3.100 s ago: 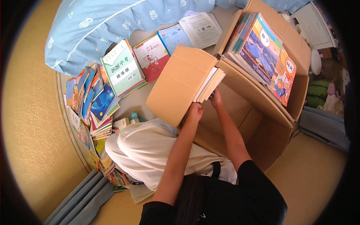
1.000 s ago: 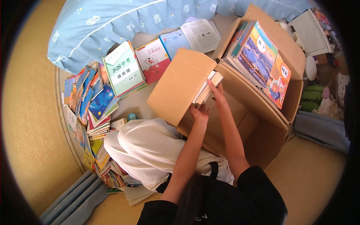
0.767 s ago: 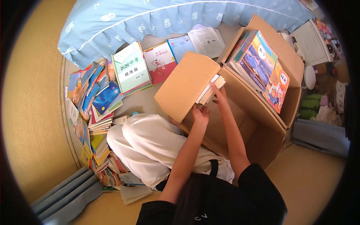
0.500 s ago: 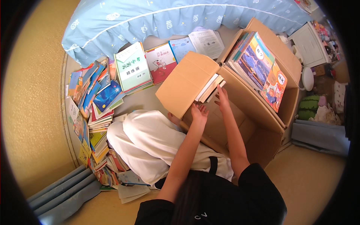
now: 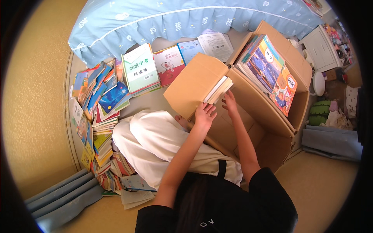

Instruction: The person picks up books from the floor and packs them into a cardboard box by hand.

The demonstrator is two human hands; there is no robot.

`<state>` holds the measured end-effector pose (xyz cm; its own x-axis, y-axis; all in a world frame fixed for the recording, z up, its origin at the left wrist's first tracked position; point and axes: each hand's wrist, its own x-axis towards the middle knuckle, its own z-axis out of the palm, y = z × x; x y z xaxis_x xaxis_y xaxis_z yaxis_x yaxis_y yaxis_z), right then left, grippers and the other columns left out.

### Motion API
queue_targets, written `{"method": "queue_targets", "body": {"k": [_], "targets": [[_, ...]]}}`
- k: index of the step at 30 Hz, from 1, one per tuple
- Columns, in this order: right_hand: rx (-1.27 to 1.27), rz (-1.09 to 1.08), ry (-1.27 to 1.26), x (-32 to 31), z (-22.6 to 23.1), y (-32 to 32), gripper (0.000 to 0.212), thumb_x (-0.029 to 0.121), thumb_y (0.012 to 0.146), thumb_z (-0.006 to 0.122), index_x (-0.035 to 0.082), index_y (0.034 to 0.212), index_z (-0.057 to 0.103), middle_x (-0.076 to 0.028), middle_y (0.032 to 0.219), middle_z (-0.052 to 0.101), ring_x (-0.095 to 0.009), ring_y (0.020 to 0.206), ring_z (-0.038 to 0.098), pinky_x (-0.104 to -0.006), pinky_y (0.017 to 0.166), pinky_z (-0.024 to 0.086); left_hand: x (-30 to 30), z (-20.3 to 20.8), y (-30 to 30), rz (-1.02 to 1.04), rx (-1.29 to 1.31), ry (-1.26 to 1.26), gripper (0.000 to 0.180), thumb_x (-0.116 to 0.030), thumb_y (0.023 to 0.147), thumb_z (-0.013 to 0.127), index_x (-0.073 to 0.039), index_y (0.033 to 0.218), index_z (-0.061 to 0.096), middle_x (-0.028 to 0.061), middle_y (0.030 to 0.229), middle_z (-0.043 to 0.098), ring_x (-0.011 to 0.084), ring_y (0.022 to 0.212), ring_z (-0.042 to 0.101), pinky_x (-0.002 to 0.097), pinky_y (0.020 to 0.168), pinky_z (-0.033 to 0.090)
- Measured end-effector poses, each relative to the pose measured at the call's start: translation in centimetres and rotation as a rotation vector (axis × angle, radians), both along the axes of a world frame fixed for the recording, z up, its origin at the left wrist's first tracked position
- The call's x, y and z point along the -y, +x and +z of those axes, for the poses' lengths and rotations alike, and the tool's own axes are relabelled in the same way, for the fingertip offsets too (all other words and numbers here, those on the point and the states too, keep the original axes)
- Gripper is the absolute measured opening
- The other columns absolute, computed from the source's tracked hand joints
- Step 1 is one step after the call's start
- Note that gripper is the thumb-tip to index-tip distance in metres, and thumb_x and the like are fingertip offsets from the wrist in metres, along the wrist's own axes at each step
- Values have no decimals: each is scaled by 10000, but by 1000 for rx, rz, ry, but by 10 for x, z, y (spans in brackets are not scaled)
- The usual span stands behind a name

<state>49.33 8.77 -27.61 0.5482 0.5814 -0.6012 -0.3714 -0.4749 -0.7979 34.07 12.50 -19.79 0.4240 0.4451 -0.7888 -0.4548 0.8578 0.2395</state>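
Note:
A small stack of books (image 5: 218, 90) stands in the near cardboard box (image 5: 245, 122), its page edges showing beside the raised flap (image 5: 196, 79). My left hand (image 5: 205, 115) is at the stack's near end by the flap, open with its fingers apart. My right hand (image 5: 229, 103) is at the stack's right side, fingers stretched and apart. Whether the fingertips touch the books I cannot tell. The flap hides the left part of the stack.
Just beyond, another cardboard box (image 5: 302, 99) holds upright colourful textbooks (image 5: 268, 64). On the left lie heaped books (image 5: 97, 87) and a tall green-white book stack (image 5: 140, 70). A red-white book (image 5: 168, 66) and papers (image 5: 215, 44) lie along the blue bed skirt (image 5: 163, 25).
My left hand has moved slightly up and left, closer to the flap. The right hand has dropped slightly along the books, whose edges look more even. The view has shifted a little.

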Motion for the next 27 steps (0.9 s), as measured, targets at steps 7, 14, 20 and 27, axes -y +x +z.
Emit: {"method": "queue_targets", "body": {"k": [7,14,20,27], "targets": [[17,95,-83,-5,-5,-16,728,318,769,538,207,1348,111,-148,1257,364,-352,1082,418,-483,771,444,-1,57,-58,-96,177,103,399,-311,887,365,-55,1193,350,123,1169,438,253,1089,427,398,903,331],[43,97,-60,-14,-1,-23,745,281,771,551,176,1336,76,-193,1157,438,-345,931,526,-478,693,481,4,106,-136,-68,336,205,340,-276,860,413,-84,1139,448,66,1122,494,222,1056,458,363,880,353],[218,123,-150,-21,-19,-7,541,208,766,507,18,1196,240,-234,1047,504,-340,759,598,-403,517,535,7,124,-183,67,278,258,300,-243,860,403,-90,1104,486,38,1007,563,207,982,509,354,827,397],[505,96,-401,3,5,-9,355,140,741,481,-52,1023,385,-296,889,553,-365,715,607,-381,485,539,11,120,-206,207,252,214,248,-209,865,400,-73,1049,495,52,946,572,215,924,532,337,785,417]]}}
